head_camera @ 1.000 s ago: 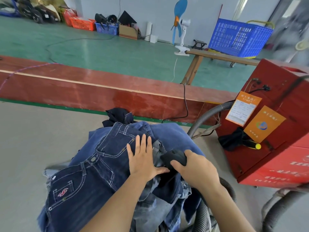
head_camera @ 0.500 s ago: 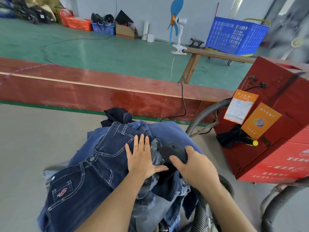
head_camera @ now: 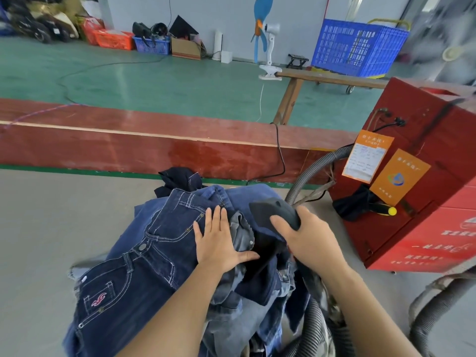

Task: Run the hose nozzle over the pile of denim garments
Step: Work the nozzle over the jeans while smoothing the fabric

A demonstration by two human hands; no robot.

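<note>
The black nozzle sits on top of the denim pile, toward its far right side, its flat mouth pointing left over the cloth. The right hand grips the nozzle from behind, fingers curled around its body. The left hand lies flat on the pile just left of the nozzle, fingers straight and together, thumb stretched out toward the right hand; the 2 hands are close but not touching. The top garment is dark blue jeans with white stitching, a waist button and a small red emblem on a pocket; lighter blue and grey pieces show beneath and to the right. A grey ribbed hose curves from behind the pile to a red machine on the right, which carries 2 orange labels. The pile rests on a grey table. Beyond it run a red-brown board, a green floor and a blue crate.
</note>
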